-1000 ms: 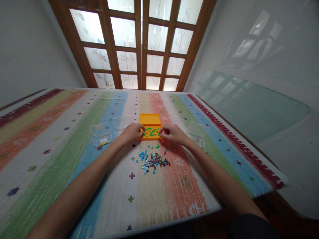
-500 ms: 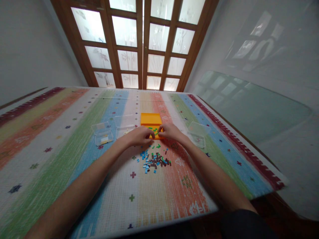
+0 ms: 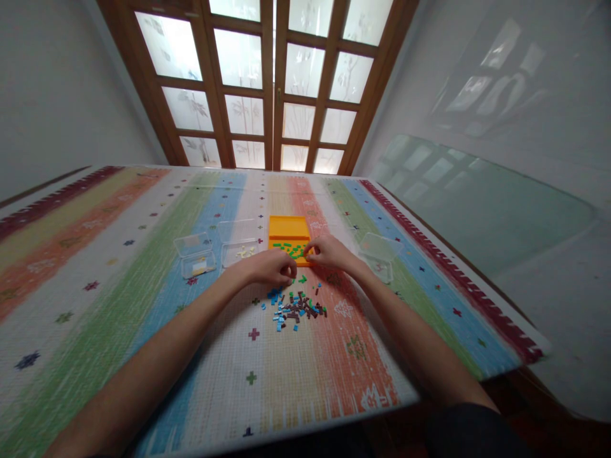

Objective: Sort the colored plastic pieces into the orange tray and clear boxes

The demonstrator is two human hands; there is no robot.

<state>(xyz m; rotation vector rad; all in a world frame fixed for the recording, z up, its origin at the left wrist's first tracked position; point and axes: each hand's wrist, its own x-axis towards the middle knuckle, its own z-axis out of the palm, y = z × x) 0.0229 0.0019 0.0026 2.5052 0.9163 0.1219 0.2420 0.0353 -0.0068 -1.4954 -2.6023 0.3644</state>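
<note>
Orange box (image 3: 288, 225) beside bent fingers
Left hand (image 3: 278, 267): bricks (image 3: 300, 308) just nearer. Right hand (image 3: 327, 252): box at fingertips. Cannot tell if fingers clamp anything.

Wooden doors (image 3: 268, 105) (many-paned) rise beyond the tablecloth (image 3: 291, 372) — brightly striped.

Striped tablecloth (image 3: 286, 375): orange case (image 3: 289, 228), loose bricks (image 3: 301, 309), clear boxes (image 3: 191, 244) directly on it

Orange box (image 3: 289, 227) lies open, holding apparently loose green bricks (image 3: 287, 245).
</note>
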